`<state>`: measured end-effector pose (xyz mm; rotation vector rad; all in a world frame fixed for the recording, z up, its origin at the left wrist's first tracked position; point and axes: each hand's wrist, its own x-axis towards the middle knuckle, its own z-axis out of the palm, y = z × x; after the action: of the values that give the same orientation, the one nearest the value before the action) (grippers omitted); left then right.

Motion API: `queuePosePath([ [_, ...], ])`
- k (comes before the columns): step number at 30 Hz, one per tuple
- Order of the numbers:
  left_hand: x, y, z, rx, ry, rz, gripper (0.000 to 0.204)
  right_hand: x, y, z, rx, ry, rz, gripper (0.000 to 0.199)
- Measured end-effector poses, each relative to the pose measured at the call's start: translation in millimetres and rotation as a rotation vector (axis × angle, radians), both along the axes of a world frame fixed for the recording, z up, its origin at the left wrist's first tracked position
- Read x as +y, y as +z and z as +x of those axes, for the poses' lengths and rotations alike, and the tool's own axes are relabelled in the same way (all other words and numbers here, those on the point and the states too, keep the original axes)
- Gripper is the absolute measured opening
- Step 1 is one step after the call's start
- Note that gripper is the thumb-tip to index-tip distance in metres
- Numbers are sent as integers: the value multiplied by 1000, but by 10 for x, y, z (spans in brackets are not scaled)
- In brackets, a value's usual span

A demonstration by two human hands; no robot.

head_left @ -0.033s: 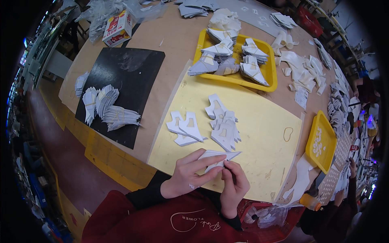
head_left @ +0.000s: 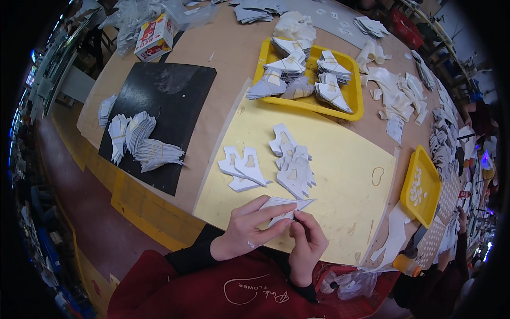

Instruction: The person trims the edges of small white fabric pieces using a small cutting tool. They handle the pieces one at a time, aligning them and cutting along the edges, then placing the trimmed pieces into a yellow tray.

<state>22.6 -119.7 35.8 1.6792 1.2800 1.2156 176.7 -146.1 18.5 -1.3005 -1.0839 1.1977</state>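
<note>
My left hand (head_left: 249,223) is closed round a white cut-out piece (head_left: 275,202) with a pointed end, tilted above the near edge of the yellow sheet (head_left: 340,212). With thumb and forefinger, my right hand (head_left: 307,242) pinches the near edge of the same piece, close to my left fingertips. What lies between those fingertips is too small to make out. Just beyond my hands is a fanned stack of similar white pieces (head_left: 294,173), each with a small window cut in it. A smaller group of white pieces (head_left: 247,166) sits to its left.
A yellow tray (head_left: 357,103) of banded bundles stands at the back. Left, a black mat (head_left: 175,101) bears more bundles (head_left: 141,135). On the right are a small yellow tray (head_left: 433,186) of little white pieces, a rubber band (head_left: 377,176) and an orange bottle (head_left: 406,265).
</note>
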Motion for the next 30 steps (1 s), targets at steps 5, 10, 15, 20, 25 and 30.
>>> queuePosePath([
  [5,50,-47,-73,-2,-9,-117,34,142,7,98,632,69,-223,20],
  [10,111,-17,-53,-204,13,-243,40,91,75,73,248,169,-6,21],
  [15,154,-117,-48,-187,6,-316,45,138,189,-12,-412,445,463,37],
  [20,169,-97,-76,-205,57,-323,39,184,258,20,-651,682,511,49],
  [25,148,-196,-99,-344,68,-322,29,122,215,70,-343,380,311,41],
  [30,195,-141,-93,-160,-51,-538,18,125,172,104,-212,159,101,32],
])
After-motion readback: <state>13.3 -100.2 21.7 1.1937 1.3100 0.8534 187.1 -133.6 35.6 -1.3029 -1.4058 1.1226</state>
